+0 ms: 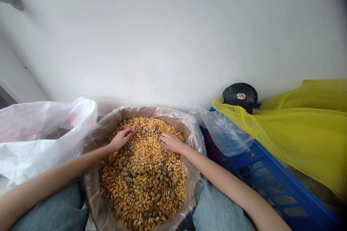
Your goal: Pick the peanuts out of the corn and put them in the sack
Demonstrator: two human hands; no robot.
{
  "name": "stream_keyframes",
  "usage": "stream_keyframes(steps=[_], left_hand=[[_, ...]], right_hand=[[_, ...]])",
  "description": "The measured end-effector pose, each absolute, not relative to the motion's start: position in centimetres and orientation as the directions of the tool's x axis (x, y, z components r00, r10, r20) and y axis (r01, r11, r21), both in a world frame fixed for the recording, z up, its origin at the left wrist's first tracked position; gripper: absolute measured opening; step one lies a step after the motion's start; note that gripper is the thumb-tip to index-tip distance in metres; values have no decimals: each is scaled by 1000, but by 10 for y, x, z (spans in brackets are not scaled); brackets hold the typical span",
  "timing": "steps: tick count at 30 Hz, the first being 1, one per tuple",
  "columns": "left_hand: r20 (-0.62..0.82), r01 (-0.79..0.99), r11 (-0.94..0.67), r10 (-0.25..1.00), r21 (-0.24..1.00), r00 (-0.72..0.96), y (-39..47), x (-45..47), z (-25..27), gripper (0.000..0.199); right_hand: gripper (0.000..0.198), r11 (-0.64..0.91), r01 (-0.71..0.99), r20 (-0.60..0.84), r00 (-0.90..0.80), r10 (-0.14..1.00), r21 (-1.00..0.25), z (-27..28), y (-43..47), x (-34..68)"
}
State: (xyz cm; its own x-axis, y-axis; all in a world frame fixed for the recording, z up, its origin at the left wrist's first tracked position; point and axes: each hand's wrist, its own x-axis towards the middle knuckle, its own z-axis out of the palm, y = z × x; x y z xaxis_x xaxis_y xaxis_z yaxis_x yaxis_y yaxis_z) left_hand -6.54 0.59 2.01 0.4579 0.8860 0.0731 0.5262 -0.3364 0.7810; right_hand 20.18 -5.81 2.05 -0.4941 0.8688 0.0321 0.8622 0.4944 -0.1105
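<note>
A clear plastic bag (199, 135) lines a wide round container between my knees. Inside it lie loose corn kernels (148, 149), orange and pale, with unshelled peanuts (159, 178) mixed among them. My left hand (122, 139) is at the far left of the heap, its fingers bent and drawn together by some peanuts; whatever they hold is too small to make out. Across from it, my right hand (171, 142) rests on the kernels at the right, palm down, fingers slightly apart and their tips touching the heap. Peanuts gather between the hands at the back and in the nearer half.
To the left stands an open white woven sack (40, 155). At the right, a blue plastic crate (271, 173) is partly covered by yellow mesh netting (303, 133). A small black fan (240, 94) sits at its back. A white wall (162, 36) rises directly behind the container.
</note>
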Motion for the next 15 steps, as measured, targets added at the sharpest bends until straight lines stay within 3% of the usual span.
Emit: stream_keyframes(steps=[5,9,15], left_hand=[[21,496,-623,635,605,772,-8,-74,34,23],[-56,414,-775,444,477,894,-17,-74,38,22],[-87,391,-828,390,402,917,-16,-78,36,24]], right_hand=[[19,481,872,43,-479,877,-89,26,-63,211],[19,477,872,37,-476,879,-115,27,-66,215],[20,453,862,38,-457,888,-228,27,-66,218]])
